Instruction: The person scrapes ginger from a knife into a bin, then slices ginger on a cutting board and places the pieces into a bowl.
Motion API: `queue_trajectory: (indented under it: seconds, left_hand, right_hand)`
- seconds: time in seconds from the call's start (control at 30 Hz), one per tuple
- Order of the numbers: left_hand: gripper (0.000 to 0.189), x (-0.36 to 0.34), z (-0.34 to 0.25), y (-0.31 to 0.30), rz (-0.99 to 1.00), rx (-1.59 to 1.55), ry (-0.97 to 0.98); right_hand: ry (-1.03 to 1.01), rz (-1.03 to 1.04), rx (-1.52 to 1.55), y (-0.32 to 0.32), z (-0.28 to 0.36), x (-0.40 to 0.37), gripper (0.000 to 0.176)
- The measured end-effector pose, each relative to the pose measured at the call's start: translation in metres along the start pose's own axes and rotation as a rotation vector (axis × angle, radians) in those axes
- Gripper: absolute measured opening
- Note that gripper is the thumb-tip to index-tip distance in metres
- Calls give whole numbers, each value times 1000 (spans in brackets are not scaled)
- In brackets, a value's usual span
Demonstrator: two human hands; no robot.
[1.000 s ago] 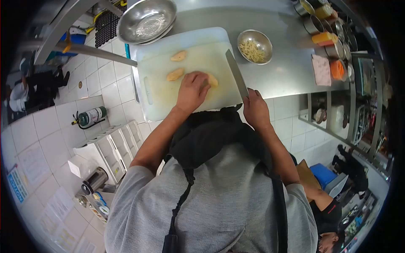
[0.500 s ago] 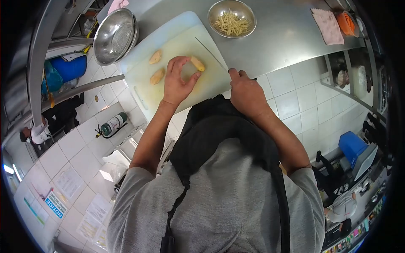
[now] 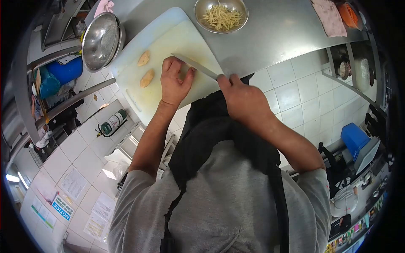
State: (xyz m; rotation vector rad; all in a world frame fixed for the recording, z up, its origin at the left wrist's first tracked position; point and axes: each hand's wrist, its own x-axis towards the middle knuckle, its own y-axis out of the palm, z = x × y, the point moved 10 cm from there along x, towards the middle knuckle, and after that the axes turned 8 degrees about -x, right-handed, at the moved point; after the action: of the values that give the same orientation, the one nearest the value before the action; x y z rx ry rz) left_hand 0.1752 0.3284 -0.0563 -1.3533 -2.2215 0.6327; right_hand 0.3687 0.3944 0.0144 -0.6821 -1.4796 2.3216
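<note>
My right hand [image 3: 244, 99] grips a kitchen knife [image 3: 196, 65] by its handle, the blade slanting up and left across the cutting board [image 3: 168, 33] to the fingers of my left hand. My left hand [image 3: 175, 80] is curled, fingers and thumb drawn in around a piece of peeled ginger, which the hand and blade mostly hide. Two other peeled ginger pieces lie to its left on the board, one upper [image 3: 144, 58] and one lower [image 3: 147, 78].
A metal bowl [image 3: 243, 26] of thin pale strips [image 3: 222, 17] stands beyond the board. Stacked metal bowls [image 3: 96, 46] are at its left. A pink cloth [image 3: 329, 19] and an orange item [image 3: 349, 17] lie far right on the steel counter [image 3: 278, 29]. Other people are in the background.
The knife has moved left and over the ginger by my left hand. My left hand's fingers have drawn in from a wider spread. The view has shifted slightly.
</note>
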Motion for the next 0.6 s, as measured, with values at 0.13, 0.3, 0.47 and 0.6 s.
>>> queue_trajectory:
  seconds: [0.13,0.3,0.47,0.6]
  left_hand:
    - [34,2,-1,1,-14,-37,-13]
    - [34,0,6,2,-23,-71,-36]
    - [33,2,7,2,-33,-86,-38]
    - [33,3,5,2,-24,-87,-37]
  right_hand:
    - [33,53,23,-2,-5,-10,26]
    - [43,93,29,1,-7,-10,29]
    - [53,109,24,4,-7,-5,29]
    - [47,107,18,3,-5,-2,28]
